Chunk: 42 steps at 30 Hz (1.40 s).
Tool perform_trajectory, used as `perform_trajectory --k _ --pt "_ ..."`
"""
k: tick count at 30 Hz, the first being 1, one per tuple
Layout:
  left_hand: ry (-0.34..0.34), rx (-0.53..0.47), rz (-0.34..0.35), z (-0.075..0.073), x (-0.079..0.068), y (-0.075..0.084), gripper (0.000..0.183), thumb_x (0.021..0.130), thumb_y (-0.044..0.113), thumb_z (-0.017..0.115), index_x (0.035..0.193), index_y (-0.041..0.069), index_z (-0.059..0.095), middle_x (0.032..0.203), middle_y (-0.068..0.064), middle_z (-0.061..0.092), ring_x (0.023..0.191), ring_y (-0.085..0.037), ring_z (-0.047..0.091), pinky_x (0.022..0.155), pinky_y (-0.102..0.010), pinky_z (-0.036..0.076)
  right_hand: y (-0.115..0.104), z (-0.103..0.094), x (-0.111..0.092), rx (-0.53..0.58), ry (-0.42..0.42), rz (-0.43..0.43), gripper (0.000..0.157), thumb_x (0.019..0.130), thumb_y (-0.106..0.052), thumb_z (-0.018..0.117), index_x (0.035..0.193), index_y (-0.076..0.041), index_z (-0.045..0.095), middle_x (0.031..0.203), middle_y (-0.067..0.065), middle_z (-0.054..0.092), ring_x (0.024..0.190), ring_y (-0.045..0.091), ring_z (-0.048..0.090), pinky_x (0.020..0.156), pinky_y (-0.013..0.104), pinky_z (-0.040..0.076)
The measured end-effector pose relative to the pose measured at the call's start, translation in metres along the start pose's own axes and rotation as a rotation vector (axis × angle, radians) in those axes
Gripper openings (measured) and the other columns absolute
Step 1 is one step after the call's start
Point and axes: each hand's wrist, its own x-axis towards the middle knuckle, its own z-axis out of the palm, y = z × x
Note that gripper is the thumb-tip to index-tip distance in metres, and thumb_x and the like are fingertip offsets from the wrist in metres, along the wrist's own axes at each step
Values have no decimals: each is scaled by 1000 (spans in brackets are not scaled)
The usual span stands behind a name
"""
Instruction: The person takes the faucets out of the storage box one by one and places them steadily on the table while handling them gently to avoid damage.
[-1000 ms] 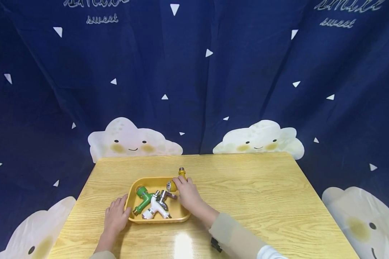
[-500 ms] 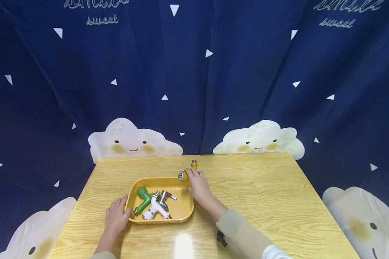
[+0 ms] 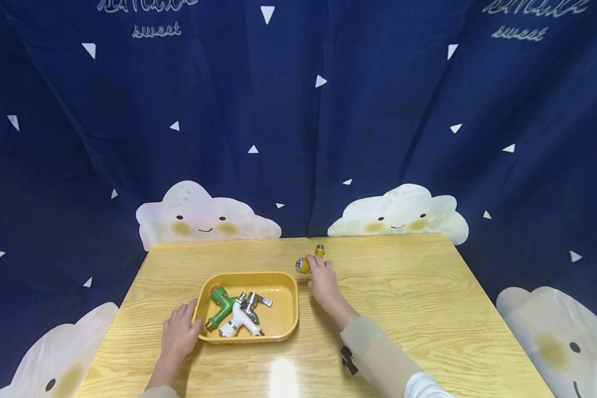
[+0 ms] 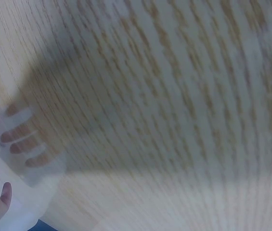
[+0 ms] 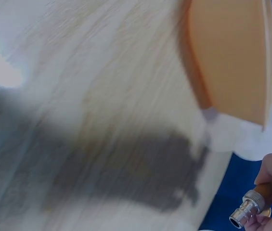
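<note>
My right hand grips a yellow tap above the table, beyond the right end of a yellow tray. The tap's round knob points left and its threaded end points away. In the right wrist view, the tap's metal spout end sticks out below my fingers. Against the tray's left side rests my left hand, with its fingers extended. Inside the tray lie a green tap, a white tap and a chrome tap, touching or overlapping in the left half.
The tray stands on a wood-grain table, left of its middle. A dark blue curtain with cloud prints hangs behind the table's far edge. A small black device sits under my right wrist.
My right hand has lifted the yellow tap out over the tray's right rim and carried it to the right. My left hand and the other taps have stayed put.
</note>
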Motion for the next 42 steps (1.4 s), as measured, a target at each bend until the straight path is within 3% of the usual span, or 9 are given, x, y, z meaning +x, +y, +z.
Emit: perform_trajectory --k 4,15,29,42 --pt "-2 -2 -4 1 0 0 50 87 20 44 134 3 39 121 -21 50 111 -40 42 84 -57 34 12 7 -1 6 -22 32 66 63 6 71 124 -7 48 120 14 52 96 36 51 75 43 50" --pt "-10 -12 -10 0 -1 0 50 88 20 42 134 3 38 122 -21 49 112 -40 41 85 -56 33 31 20 -7 -18 -72 112 64 64 4 74 122 -7 48 114 13 52 93 35 51 68 42 52" --pt "-4 -21 -12 0 0 1 49 88 21 43 134 2 39 121 -21 50 111 -39 42 83 -55 34 49 30 -14 -22 -170 210 62 67 9 67 124 -7 48 118 14 50 97 36 49 67 45 50" --pt "-7 -13 -13 0 0 0 49 88 20 43 134 3 39 120 -20 50 110 -39 42 84 -56 34 49 32 -16 -36 -173 185 50 75 5 65 121 -5 50 117 15 50 96 37 49 66 48 49"
